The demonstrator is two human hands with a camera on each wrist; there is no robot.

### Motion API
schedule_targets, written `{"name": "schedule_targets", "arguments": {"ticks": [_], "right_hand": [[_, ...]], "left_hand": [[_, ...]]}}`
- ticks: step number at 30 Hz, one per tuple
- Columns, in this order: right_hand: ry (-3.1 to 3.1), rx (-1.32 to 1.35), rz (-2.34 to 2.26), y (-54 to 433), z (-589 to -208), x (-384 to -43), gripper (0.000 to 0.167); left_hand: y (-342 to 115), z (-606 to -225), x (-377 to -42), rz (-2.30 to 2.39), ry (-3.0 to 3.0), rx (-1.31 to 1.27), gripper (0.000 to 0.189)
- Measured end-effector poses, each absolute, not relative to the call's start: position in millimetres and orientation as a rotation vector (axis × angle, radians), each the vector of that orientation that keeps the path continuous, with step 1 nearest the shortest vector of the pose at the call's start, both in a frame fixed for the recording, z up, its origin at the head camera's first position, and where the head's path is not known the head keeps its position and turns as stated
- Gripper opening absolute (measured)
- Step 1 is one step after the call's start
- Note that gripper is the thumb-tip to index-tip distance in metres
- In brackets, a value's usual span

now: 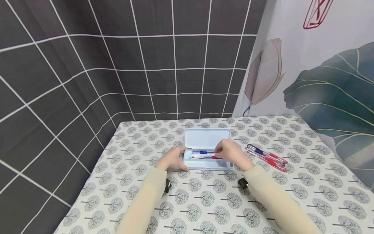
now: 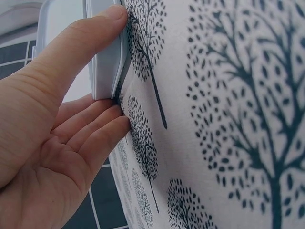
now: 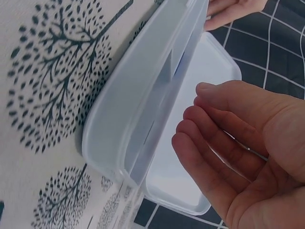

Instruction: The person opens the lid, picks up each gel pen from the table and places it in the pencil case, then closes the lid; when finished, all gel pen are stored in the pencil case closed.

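Observation:
A light blue pencil case [image 1: 210, 165] lies with its lid [image 1: 201, 138] folded back, away from the person. Inside it, a blue pen [image 1: 201, 152] lies lengthwise behind a red pen [image 1: 204, 157]. My left hand [image 1: 173, 158] holds the case's left end, its thumb along the front wall and its fingers [image 2: 102, 129] by the end. Over the right half of the case is my right hand [image 1: 229, 151], hiding the pens' right ends. In the right wrist view its fingers [image 3: 209, 148] are loosely bent, thumb near the index finger, and nothing shows between them.
To the right of the case, several red and blue pens [image 1: 267, 157] lie in a loose pile on the tree-patterned tablecloth [image 1: 216, 201]. A dark checked curtain [image 1: 187, 81] hangs behind the table, and a pale curtain with leaf prints [image 1: 268, 74] hangs at the right.

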State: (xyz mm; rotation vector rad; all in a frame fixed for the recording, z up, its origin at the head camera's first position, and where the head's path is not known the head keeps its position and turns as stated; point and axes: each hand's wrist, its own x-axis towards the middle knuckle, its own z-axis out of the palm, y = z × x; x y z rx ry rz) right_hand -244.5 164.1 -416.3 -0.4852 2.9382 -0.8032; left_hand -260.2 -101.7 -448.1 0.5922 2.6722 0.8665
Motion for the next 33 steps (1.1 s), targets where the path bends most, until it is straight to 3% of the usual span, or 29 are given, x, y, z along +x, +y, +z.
{"name": "schedule_targets", "arguments": {"ticks": [33], "right_hand": [[2.917, -0.397, -0.858, 217, -405, -232, 0.016]], "left_hand": [[-101, -443, -258, 0.887, 2.664, 0.595, 0.092]]}}
